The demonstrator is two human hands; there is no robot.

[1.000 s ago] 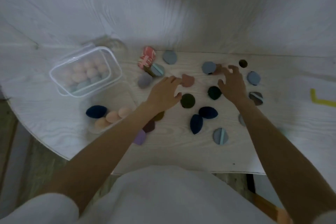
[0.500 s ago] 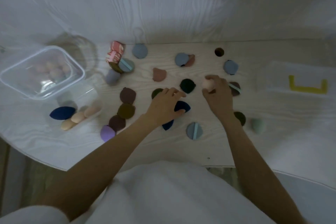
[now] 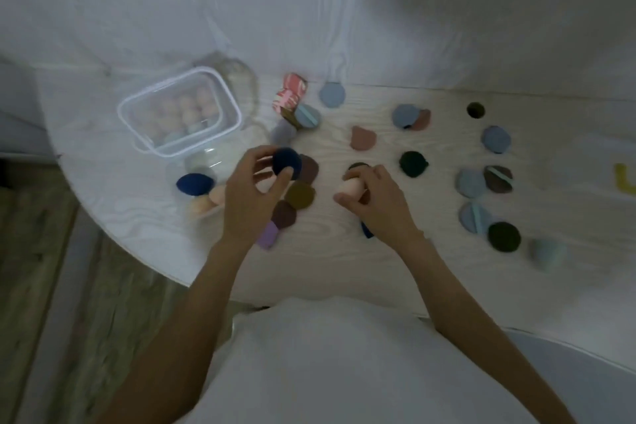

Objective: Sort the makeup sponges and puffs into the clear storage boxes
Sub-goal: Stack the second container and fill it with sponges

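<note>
My left hand pinches a dark blue sponge just above the table, right of the clear boxes. My right hand grips a peach sponge near the table's middle. A lidded clear box at the left holds pink and peach sponges. In front of it an open clear box holds a dark blue sponge and peach sponges. Several flat puffs lie scattered: brown, olive, maroon, purple, pink.
More puffs lie to the right: blue ones, a dark green one, another dark green one. A red patterned item stands at the back. A wall rises behind the table. A yellow mark is at the right edge.
My left hand lifted a dark blue sponge off the table and moved it left toward the boxes. My right hand, still holding the peach sponge, also shifted left.
</note>
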